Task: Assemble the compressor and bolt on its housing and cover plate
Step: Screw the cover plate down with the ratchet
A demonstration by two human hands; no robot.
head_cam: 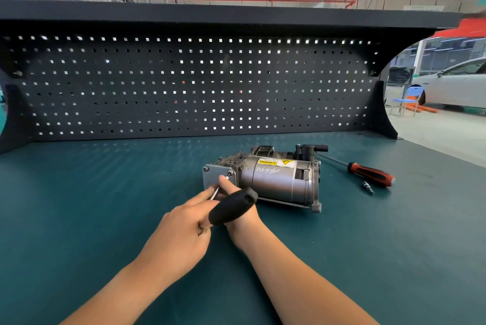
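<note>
Compressor (pixel 273 180): on its side, mid-table (pixel 105 193), cover plate (pixel 213 174) at its left end.
Left hand (pixel 181 230): curled round the black-handled driver (pixel 232 206), whose tip meets a corner bolt (pixel 230 173).
Right hand (pixel 231 188): pinches the driver's shaft near the tip (handle partly hides it).
Right of compressor: red-handled screwdriver (pixel 370 174), small metal fitting (pixel 368 187).

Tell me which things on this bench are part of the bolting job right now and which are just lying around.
In use: compressor; cover plate; corner bolt; black-handled driver, held by left hand, right hand at its shaft.
Lying about: red-handled screwdriver; small metal bit beside it.
</note>
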